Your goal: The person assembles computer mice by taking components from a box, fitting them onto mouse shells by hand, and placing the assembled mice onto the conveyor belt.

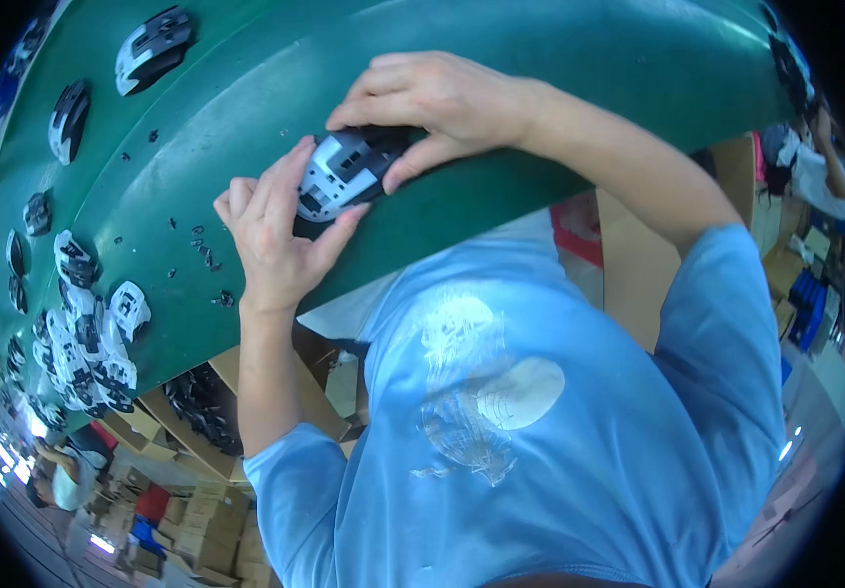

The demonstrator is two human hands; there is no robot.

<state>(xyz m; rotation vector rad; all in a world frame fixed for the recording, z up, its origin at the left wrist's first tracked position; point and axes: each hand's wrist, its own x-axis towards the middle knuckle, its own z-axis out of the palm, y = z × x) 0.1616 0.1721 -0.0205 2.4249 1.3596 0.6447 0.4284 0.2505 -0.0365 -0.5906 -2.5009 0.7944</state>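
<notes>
A computer mouse (346,169) with a silver and black shell lies on or just above the green table, close to its near edge. I cannot tell if it touches the surface. My left hand (280,227) is closed on its left end, fingers at the far side and thumb at the near side. Gripping the dark right end is my right hand (450,106), its thumb on the near side and its fingers over the far side. Several tiny black parts (205,257) lie scattered on the table left of my left hand.
Two more mice (155,49) (70,122) stand at the far left of the green table (579,69). A pile of white and black mouse shells (79,338) covers its near left part. Below are an open carton (231,382) and stacked cardboard boxes (202,534). Other people appear at both rims.
</notes>
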